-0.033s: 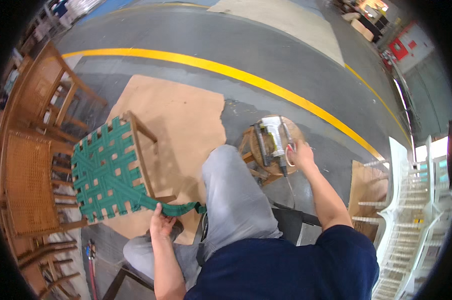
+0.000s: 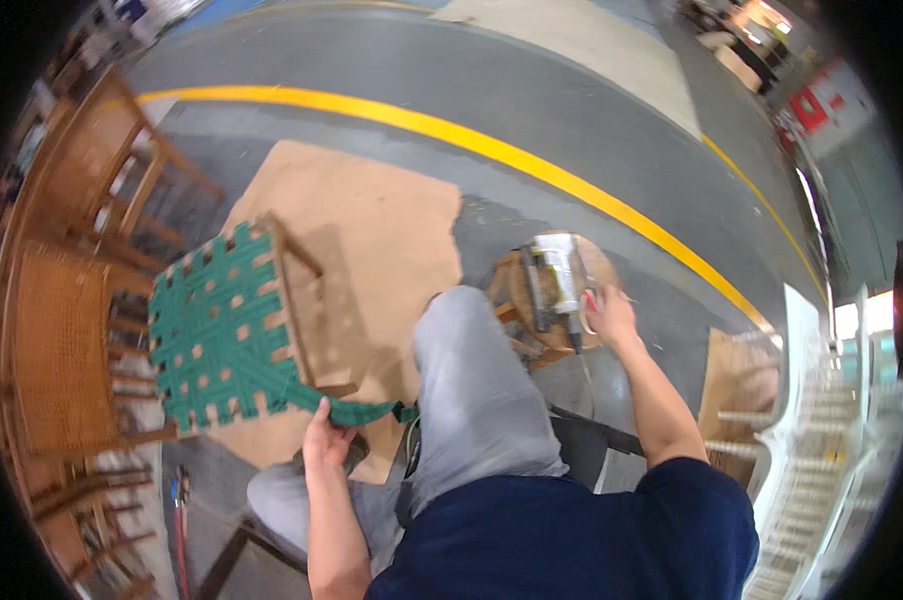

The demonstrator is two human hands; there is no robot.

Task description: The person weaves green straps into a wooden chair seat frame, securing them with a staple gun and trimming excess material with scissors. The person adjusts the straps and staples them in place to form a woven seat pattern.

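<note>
My left hand [image 2: 328, 437] is closed on the loose end of a green webbing strap [image 2: 366, 413], which runs from the near corner of the woven green seat [image 2: 216, 330] toward my knee. That seat belongs to a wooden chair frame [image 2: 289, 300] on my left. On the right, my right hand [image 2: 613, 315] has its fingers around the red-and-white handles of scissors [image 2: 589, 303], over a round wooden stool [image 2: 599, 262]. A pneumatic staple gun [image 2: 553, 275] lies on the stool beside the scissors. Motion blur softens the fingers and blades.
Brown cardboard [image 2: 371, 225] covers the floor ahead. Wooden chairs with cane panels [image 2: 56, 350] stand at far left, white chairs [image 2: 796, 430] at far right. A red hose [image 2: 181, 530] lies lower left. A yellow line [image 2: 451, 130] crosses the grey floor.
The whole view has shifted slightly to the right and blurred. Both hands keep their hold; little else differs.
</note>
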